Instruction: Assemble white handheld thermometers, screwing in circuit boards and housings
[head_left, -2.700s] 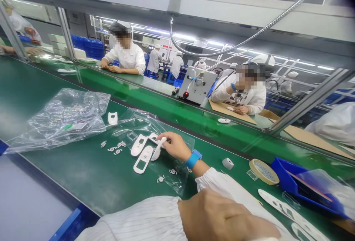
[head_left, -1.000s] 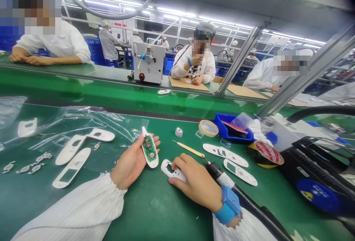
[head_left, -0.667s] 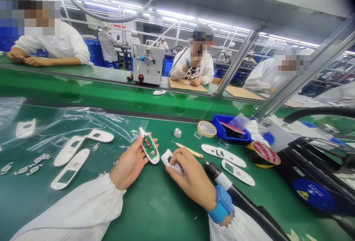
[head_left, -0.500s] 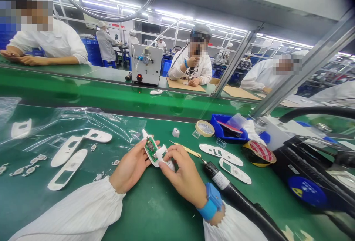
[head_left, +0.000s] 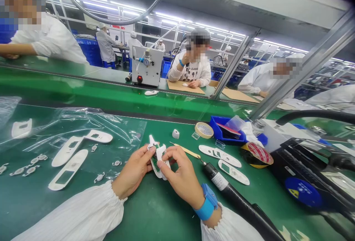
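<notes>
My left hand (head_left: 135, 170) is closed on a white plastic housing (head_left: 158, 173) with a green circuit board (head_left: 153, 151) inside, its thumb over the board near the narrow tip. Against the right side of the board, my right hand (head_left: 181, 172) pinches a white plastic piece (head_left: 160, 153). Fingers partly hide where this piece meets the housing. A small white cap (head_left: 175, 133) stands on the green bench beyond my hands. White slotted covers (head_left: 220, 156) lie to the right, and another white cover (head_left: 68, 170) lies to the left on clear film.
A black powered screwdriver (head_left: 235, 196) lies right of my right hand, beside a yellow-handled pick (head_left: 188, 151). Behind are a tape roll (head_left: 204, 130) and a blue bin (head_left: 226, 131). Several small clear parts (head_left: 100, 177) lie left. Co-workers sit across the green belt (head_left: 111, 94).
My left hand has shifted slightly right and its thumb has come over the circuit board. The housing has turned more upright. A co-worker across the belt has moved a hand.
</notes>
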`<state>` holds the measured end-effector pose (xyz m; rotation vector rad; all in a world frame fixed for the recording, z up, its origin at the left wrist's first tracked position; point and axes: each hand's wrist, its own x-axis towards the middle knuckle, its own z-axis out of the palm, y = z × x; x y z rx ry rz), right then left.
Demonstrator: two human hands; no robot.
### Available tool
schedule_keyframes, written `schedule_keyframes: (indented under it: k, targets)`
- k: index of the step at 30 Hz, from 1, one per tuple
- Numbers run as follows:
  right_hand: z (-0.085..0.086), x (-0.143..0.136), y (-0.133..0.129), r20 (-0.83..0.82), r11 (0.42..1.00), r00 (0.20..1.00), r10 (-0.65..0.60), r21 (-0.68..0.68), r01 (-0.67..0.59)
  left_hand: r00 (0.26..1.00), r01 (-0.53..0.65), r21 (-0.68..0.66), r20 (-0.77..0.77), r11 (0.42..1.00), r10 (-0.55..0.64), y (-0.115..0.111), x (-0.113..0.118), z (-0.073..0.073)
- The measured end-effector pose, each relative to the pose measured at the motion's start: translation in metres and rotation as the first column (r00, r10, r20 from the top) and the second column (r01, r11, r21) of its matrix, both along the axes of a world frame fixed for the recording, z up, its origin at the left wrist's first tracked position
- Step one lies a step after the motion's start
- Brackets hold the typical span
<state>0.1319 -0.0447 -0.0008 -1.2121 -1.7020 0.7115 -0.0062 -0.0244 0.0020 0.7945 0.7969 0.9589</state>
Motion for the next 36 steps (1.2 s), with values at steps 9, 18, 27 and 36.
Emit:
schedule_keyframes:
  k: [9, 18, 27, 36]
  targets:
    - [-0.004, -0.002, -0.003, 0.077, 0.999, 0.997, 0.003, 0.049, -0.007, 0.998, -0.053, -0.027, 0.021, 0.998, 0.054, -0.004, 0.003, -0.001]
    - [-0.002, -0.004, -0.005, 0.167, 0.996, 0.985, -0.036, 0.091, 0.021, 0.987, 0.001, 0.003, 0.159, 1.000, -0.001, -0.013, 0.006, -0.001]
    - [-0.002, -0.005, -0.007, 0.193, 0.991, 0.981, -0.035, 0.136, 0.009, 1.000, -0.026, 0.078, 0.007, 0.997, 0.026, -0.016, 0.007, -0.005]
    - [-0.002, -0.005, -0.007, 0.174, 0.991, 0.984, -0.024, 0.130, 0.001, 1.000, -0.014, 0.073, 0.016, 0.997, 0.013, -0.016, 0.008, -0.005]
